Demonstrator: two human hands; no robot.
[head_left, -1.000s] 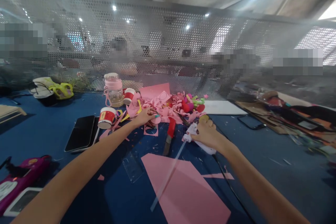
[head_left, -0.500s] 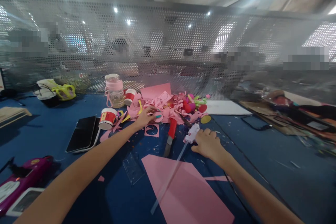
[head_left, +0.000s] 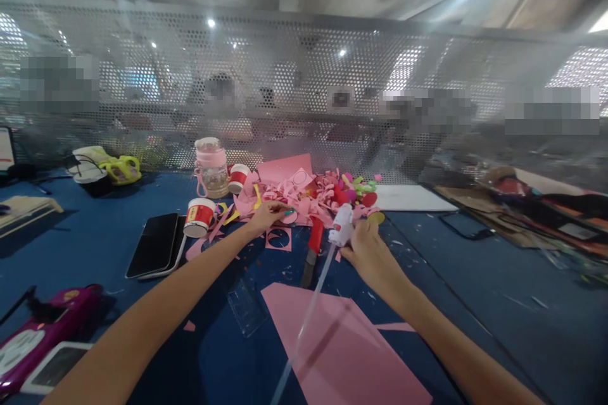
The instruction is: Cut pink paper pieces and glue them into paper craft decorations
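My left hand [head_left: 266,218] reaches to the front of a heap of pink paper scraps [head_left: 285,190], its fingertips closed on a pink paper disc [head_left: 289,218]. A small teal piece shows at those fingertips; what it is I cannot tell. My right hand [head_left: 368,243] is wrapped round a white glue gun [head_left: 341,226]. A long translucent glue stick [head_left: 311,313] runs out of its back, down toward me over a large pink sheet [head_left: 349,348]. Between the hands lies a red-handled utility knife [head_left: 313,247], beside a pink square with a round hole [head_left: 278,239].
Two red-and-white paper cups [head_left: 198,217] and a pink-lidded bottle [head_left: 211,168] stand left of the heap. Nearer lie a black phone [head_left: 154,243] and a purple device [head_left: 47,326]. A perforated metal screen [head_left: 304,120] backs the blue table; a cable crosses at right.
My right hand has closed round the glue gun and lifted it, tilting it more upright, with the glue stick swinging along. My left hand stays at the paper disc. The view has shifted slightly.
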